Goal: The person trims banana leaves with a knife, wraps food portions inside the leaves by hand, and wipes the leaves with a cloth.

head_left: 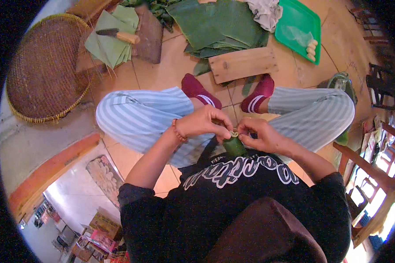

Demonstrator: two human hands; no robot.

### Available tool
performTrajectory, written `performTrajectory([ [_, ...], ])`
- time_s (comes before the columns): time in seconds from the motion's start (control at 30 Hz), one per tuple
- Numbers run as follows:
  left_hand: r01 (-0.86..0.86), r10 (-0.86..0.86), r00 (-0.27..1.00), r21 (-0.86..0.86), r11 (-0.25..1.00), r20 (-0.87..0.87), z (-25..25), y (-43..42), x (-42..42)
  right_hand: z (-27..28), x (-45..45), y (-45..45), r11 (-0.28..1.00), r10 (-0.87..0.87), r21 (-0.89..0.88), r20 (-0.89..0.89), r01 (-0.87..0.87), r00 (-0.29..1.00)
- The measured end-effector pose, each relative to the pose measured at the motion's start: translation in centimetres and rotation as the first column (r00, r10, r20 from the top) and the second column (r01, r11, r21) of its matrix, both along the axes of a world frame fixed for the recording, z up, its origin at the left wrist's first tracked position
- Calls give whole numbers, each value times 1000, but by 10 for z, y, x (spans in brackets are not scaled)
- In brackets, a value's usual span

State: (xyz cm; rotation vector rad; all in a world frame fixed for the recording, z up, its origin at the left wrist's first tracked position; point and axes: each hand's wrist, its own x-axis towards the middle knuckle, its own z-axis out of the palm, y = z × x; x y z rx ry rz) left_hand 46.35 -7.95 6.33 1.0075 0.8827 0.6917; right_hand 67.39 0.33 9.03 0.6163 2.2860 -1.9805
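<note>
A green rolled leaf bundle [235, 147] stands close to my shirt, between my legs, its pale, curled top edge facing up. My left hand [205, 123], with a beaded bracelet at the wrist, is closed, its thumb and fingers pinching the left side of that top. From the other side, the bent fingers of my right hand [260, 135] close on the same top edge. What lies inside the bundle is hidden. Past my feet is a stack of large green leaves [219, 26], with a wooden board [243, 65] in front of it.
A knife [118, 35] rests on cut leaf pieces [112, 50] at upper left, beside a wooden block [148, 35]. Further left is a round woven tray [48, 65]. At upper right, a green plastic tray [294, 19] holds several pale pieces [311, 50], near a crumpled cloth [265, 13].
</note>
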Motion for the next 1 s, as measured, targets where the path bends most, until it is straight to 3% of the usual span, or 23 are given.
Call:
performTrajectory([
  [0.13, -24, 31, 998, -113, 993, 60, 0, -2, 0, 0, -2, 0, 999, -2, -48, 26, 3, 1000],
  [0.73, 77, -35, 980, -208, 975, 196, -3, 0, -2, -7, -6, -8, 999, 13, -38, -3, -13, 1000],
  [1.0, 7, 16, 992, -190, 982, 123, -2, -5, 1, -11, -10, -7, 917, -34, -386, 164, 96, 986],
])
